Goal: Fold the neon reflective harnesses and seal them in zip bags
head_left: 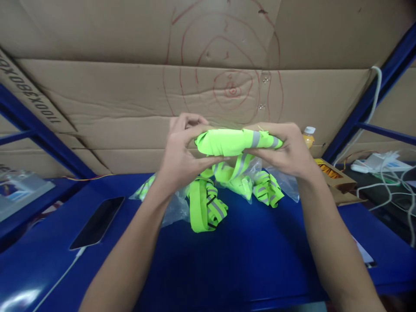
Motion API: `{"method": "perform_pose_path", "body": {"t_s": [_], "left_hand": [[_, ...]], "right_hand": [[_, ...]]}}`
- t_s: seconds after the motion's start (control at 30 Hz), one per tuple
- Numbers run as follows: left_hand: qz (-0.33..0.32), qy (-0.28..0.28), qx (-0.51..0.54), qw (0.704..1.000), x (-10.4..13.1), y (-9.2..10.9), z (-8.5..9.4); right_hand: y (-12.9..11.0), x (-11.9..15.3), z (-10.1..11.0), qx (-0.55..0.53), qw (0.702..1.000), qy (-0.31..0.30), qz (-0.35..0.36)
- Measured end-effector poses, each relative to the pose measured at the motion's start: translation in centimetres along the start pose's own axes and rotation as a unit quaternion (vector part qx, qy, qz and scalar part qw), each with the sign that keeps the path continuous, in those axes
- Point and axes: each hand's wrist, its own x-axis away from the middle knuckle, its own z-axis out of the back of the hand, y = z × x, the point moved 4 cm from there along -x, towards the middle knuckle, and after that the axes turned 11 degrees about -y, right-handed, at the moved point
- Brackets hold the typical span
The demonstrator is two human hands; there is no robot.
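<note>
Raised above the blue table, a folded neon-yellow reflective strap bundle (224,142) with grey bands is stretched between both hands. My left hand (182,149) grips its left end, thumb below and fingers above. At the other end my right hand (286,147) pinches the bundle in the same way. Below and behind it lie more neon straps: a looped one (206,206) with black edging in front, a crumpled one (269,189) to the right, and one in clear plastic (242,184) between them.
On the left a phone (97,223) lies with a white charging cable (60,279) plugged in. At right stand an open cardboard box (338,177) and a bottle (308,136) with a white cap. Cardboard (130,95) with red drawn rings backs the blue table (247,260).
</note>
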Motion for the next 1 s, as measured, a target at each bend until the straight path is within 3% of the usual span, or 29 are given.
{"method": "perform_pose_path", "body": {"t_s": [0.07, 0.2, 0.4, 0.5, 0.6, 0.7, 0.83, 1.0], "left_hand": [[-0.007, -0.018, 0.037, 0.999, 0.0, -0.3, -0.1], [0.042, -0.050, 0.216, 0.974, 0.2, -1.8, -1.0], [0.189, -0.042, 0.444, 0.875, 0.4, -1.9, -2.2], [0.241, -0.052, 0.445, 0.861, 0.3, -1.7, -2.1], [0.244, -0.023, 0.429, 0.869, 0.2, -2.3, -1.5], [0.192, 0.004, 0.390, 0.901, 0.2, -2.8, -0.8], [0.112, -0.040, 0.309, 0.943, 0.4, -2.3, -0.7], [0.060, -0.091, 0.211, 0.971, 0.5, -1.0, -0.7]], "right_hand": [[-0.2, 0.1, -0.1, 0.005, 1.000, 0.001, 0.005], [-0.7, 0.1, -0.3, 0.060, 0.996, 0.030, 0.059], [0.1, -0.1, -1.3, 0.158, 0.978, 0.048, 0.127], [0.6, -0.4, -2.2, 0.193, 0.973, 0.016, 0.129], [0.7, -0.6, -2.6, 0.179, 0.980, -0.045, 0.072], [0.4, -0.5, -2.4, 0.101, 0.990, -0.093, 0.036], [0.9, -0.3, -1.4, 0.001, 0.998, -0.061, -0.005], [1.8, -0.2, -2.0, 0.003, 0.993, -0.107, -0.044]]}}
